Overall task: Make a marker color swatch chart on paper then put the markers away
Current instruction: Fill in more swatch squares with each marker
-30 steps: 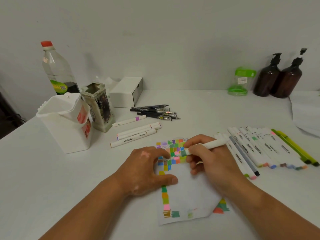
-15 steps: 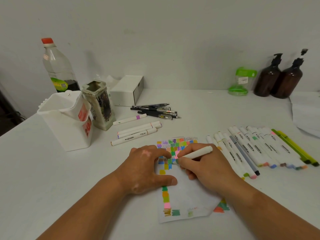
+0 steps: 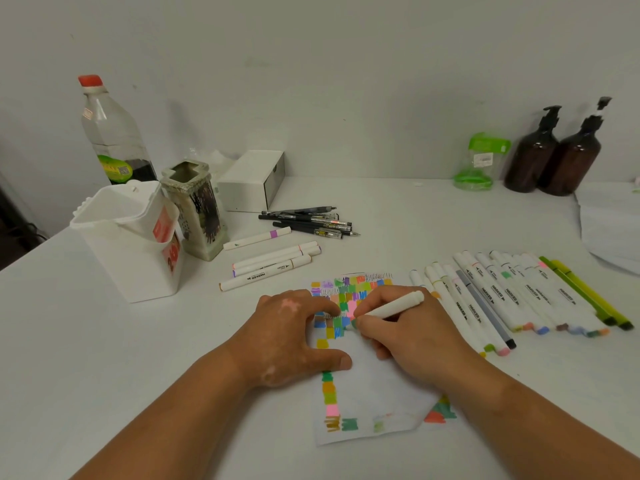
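Right hand (image 3: pixel 408 341) centre frame, grip clamped on a white marker (image 3: pixel 394 308): fingers curled round the barrel, tip end down at the swatch block near the top of the paper (image 3: pixel 381 386). Left hand (image 3: pixel 294 341) just left of it, grip apart, holding nothing: thumb and index fingertip press the paper onto the surface (image 3: pixel 104 375).

Paper sits centre-bottom of frame. Coloured squares run across its top, down the left edge and along the bottom (lower right corner is folded, colour shows on the flap).

Row of white markers (image 3: pixel 502 299) lies right of the paper, side by side, with two green pens (image 3: pixel 588 296) at the row's far right. Four more white markers (image 3: pixel 270 261) lie upper left of the paper, black pens (image 3: pixel 311 221) piled above those.

Left of frame: white tub (image 3: pixel 128 244), patterned holder (image 3: pixel 197 213) just beside it, clear bottle (image 3: pixel 110 133) with red cap behind. White box (image 3: pixel 252 178) upper centre. Upper right: two brown pump bottles (image 3: pixel 554 154), green container (image 3: pixel 479 161) beside them.
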`<action>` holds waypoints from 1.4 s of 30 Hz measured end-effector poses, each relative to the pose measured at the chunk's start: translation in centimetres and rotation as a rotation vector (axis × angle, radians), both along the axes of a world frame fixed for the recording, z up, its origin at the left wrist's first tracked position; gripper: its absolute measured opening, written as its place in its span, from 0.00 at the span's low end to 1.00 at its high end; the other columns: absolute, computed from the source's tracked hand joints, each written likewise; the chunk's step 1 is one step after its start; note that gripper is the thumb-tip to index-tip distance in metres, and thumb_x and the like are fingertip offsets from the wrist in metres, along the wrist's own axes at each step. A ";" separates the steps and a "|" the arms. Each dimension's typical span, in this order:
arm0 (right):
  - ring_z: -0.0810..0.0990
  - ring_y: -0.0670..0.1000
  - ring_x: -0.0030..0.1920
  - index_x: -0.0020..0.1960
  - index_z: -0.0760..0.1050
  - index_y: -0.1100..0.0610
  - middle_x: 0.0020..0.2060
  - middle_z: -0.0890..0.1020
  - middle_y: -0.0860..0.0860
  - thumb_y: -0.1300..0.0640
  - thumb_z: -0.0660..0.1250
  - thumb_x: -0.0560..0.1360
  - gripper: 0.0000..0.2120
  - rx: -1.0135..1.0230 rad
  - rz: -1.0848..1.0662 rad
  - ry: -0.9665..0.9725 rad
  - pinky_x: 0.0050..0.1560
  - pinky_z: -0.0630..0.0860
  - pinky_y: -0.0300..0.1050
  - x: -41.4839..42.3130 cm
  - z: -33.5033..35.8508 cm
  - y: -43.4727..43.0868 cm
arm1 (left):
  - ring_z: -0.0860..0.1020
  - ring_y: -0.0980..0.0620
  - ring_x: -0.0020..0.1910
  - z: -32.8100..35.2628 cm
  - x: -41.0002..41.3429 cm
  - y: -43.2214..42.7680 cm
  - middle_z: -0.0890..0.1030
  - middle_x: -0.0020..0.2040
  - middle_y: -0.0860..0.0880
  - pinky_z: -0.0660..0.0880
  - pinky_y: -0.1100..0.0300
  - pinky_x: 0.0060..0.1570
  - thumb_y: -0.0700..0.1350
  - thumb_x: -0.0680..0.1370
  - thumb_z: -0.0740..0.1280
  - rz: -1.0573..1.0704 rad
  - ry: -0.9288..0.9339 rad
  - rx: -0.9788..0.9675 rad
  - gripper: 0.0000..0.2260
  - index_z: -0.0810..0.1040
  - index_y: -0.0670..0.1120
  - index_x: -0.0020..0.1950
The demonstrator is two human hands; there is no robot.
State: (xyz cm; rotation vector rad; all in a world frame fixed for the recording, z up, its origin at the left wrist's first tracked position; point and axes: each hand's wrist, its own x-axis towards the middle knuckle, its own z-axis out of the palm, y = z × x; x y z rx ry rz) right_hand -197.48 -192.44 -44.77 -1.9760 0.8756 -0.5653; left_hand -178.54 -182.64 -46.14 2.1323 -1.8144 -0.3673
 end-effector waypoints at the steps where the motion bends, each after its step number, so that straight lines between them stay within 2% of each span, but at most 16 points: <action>1: 0.82 0.48 0.27 0.41 0.83 0.46 0.31 0.85 0.49 0.56 0.73 0.74 0.05 0.004 0.006 0.008 0.28 0.75 0.34 0.0 0.0 0.0 | 0.71 0.60 0.53 0.0 0.0 0.0 0.71 0.53 0.65 0.70 0.59 0.59 0.78 0.63 0.65 -0.001 -0.003 -0.001 0.36 0.71 0.64 0.67; 8: 0.81 0.46 0.27 0.40 0.81 0.45 0.31 0.85 0.49 0.55 0.73 0.73 0.05 -0.012 -0.010 0.037 0.28 0.76 0.36 0.1 0.0 0.1 | 0.71 0.60 0.54 0.2 -0.1 0.0 0.73 0.55 0.64 0.71 0.58 0.60 0.79 0.61 0.64 0.002 0.004 0.017 0.38 0.71 0.64 0.67; 14: 0.81 0.46 0.26 0.40 0.81 0.46 0.29 0.84 0.49 0.54 0.72 0.73 0.05 -0.004 -0.029 0.025 0.28 0.74 0.36 0.1 -0.1 0.0 | 0.71 0.60 0.55 0.6 -0.2 0.1 0.71 0.54 0.65 0.72 0.56 0.61 0.80 0.60 0.61 0.003 0.011 0.043 0.39 0.71 0.64 0.67; 17: 0.79 0.46 0.25 0.38 0.81 0.47 0.28 0.83 0.49 0.59 0.72 0.74 0.08 0.072 -0.066 -0.083 0.27 0.74 0.37 0.1 0.0 0.0 | 0.71 0.60 0.54 0.6 -0.3 0.3 0.71 0.54 0.66 0.72 0.58 0.60 0.77 0.63 0.65 0.007 0.006 0.020 0.35 0.70 0.65 0.68; 18: 0.78 0.47 0.25 0.38 0.80 0.49 0.28 0.82 0.50 0.61 0.72 0.75 0.10 0.119 -0.087 -0.148 0.26 0.73 0.37 0.0 0.0 0.0 | 0.72 0.61 0.52 0.7 -0.3 0.4 0.71 0.53 0.67 0.72 0.62 0.56 0.75 0.65 0.67 0.016 0.023 0.001 0.33 0.69 0.65 0.68; 20: 0.76 0.48 0.26 0.36 0.79 0.52 0.27 0.80 0.52 0.64 0.71 0.75 0.11 0.207 -0.116 -0.293 0.26 0.73 0.39 -0.3 0.4 -0.2 | 0.73 0.62 0.43 0.9 -0.2 0.6 0.74 0.44 0.64 0.70 0.70 0.41 0.67 0.72 0.70 0.044 0.103 -0.061 0.24 0.68 0.65 0.65; 21: 0.76 0.49 0.26 0.35 0.79 0.52 0.27 0.80 0.53 0.64 0.72 0.74 0.11 0.238 -0.125 -0.361 0.25 0.73 0.40 -0.3 0.6 -0.3 | 0.73 0.62 0.38 1.0 -0.1 0.7 0.74 0.39 0.60 0.69 0.70 0.35 0.60 0.76 0.69 0.053 0.172 -0.099 0.18 0.69 0.63 0.63; 23: 0.75 0.49 0.25 0.34 0.79 0.52 0.27 0.79 0.54 0.60 0.72 0.70 0.07 0.261 -0.126 -0.446 0.25 0.73 0.40 -0.5 1.2 -0.5 | 0.72 0.63 0.36 1.5 0.3 0.7 0.74 0.35 0.56 0.69 0.69 0.35 0.46 0.82 0.63 0.088 0.348 -0.178 0.08 0.70 0.58 0.58; 25: 0.75 0.49 0.25 0.35 0.80 0.53 0.27 0.79 0.53 0.58 0.73 0.69 0.05 0.256 -0.114 -0.471 0.26 0.73 0.40 -0.7 1.5 -0.7 | 0.72 0.60 0.35 1.9 0.7 0.9 0.74 0.35 0.57 0.69 0.67 0.38 0.40 0.84 0.56 0.144 0.552 -0.246 0.08 0.71 0.52 0.55; 27: 0.77 0.49 0.27 0.37 0.81 0.53 0.28 0.80 0.53 0.63 0.74 0.73 0.08 0.255 -0.099 -0.483 0.27 0.74 0.40 -0.9 1.5 -0.9 | 0.69 0.56 0.34 2.2 0.8 1.0 0.75 0.36 0.53 0.69 0.57 0.39 0.36 0.83 0.54 0.181 0.723 -0.278 0.10 0.72 0.47 0.55; 28: 0.78 0.49 0.29 0.37 0.82 0.53 0.29 0.81 0.54 0.65 0.72 0.75 0.10 0.266 -0.092 -0.488 0.28 0.75 0.40 -1.0 1.5 -1.0 | 0.69 0.54 0.34 2.3 0.8 1.0 0.77 0.37 0.51 0.69 0.56 0.38 0.35 0.83 0.54 0.183 0.768 -0.286 0.10 0.72 0.46 0.55; 31: 0.79 0.50 0.30 0.37 0.82 0.52 0.31 0.83 0.55 0.65 0.70 0.75 0.11 0.336 -0.077 -0.538 0.28 0.77 0.41 -1.1 1.8 -0.9 | 0.70 0.54 0.32 2.5 0.4 1.1 0.85 0.45 0.51 0.71 0.61 0.34 0.39 0.85 0.54 0.122 0.766 -0.316 0.08 0.71 0.47 0.59; 35: 0.79 0.51 0.29 0.36 0.82 0.52 0.31 0.83 0.56 0.59 0.70 0.69 0.06 0.351 -0.048 -0.596 0.28 0.76 0.41 -1.2 2.3 -0.8 | 0.74 0.53 0.32 2.7 0.2 1.1 0.86 0.49 0.49 0.74 0.63 0.35 0.47 0.83 0.59 0.066 0.800 -0.306 0.08 0.74 0.46 0.58; 38: 0.79 0.51 0.30 0.36 0.83 0.52 0.31 0.82 0.57 0.59 0.70 0.69 0.05 0.378 -0.024 -0.616 0.29 0.77 0.42 -1.2 2.4 -0.7 | 0.75 0.53 0.32 2.7 0.0 1.1 0.86 0.47 0.49 0.75 0.62 0.36 0.52 0.78 0.63 0.036 0.784 -0.266 0.12 0.79 0.47 0.55; 42: 0.80 0.52 0.30 0.38 0.83 0.54 0.31 0.82 0.58 0.60 0.69 0.69 0.05 0.399 0.025 -0.612 0.29 0.77 0.42 -1.2 2.2 -0.6 | 0.74 0.57 0.32 2.5 -0.2 1.0 0.85 0.42 0.50 0.75 0.64 0.36 0.53 0.76 0.65 0.039 0.745 -0.274 0.11 0.82 0.51 0.52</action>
